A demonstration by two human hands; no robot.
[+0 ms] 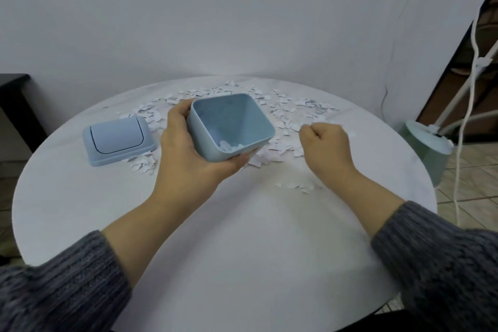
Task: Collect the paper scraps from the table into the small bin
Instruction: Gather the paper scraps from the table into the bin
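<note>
Mostly, scraps [286, 108] crowd table's [256, 240] far edge; left hand [186, 162] grips bin [229, 118].

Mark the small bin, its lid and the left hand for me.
small bin [234, 121], head view, on its inner far wall.
lid [118, 139], head view, on the middle of its top flap.
left hand [183, 148], head view, on the back of the hand holding the bin.

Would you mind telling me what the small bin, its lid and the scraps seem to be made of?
The small bin looks like matte light-blue moulded plastic: smooth walls, rounded corners. The lid matches, probably the same plastic. The scraps look like thin white paper, with torn, irregular edges.
</note>
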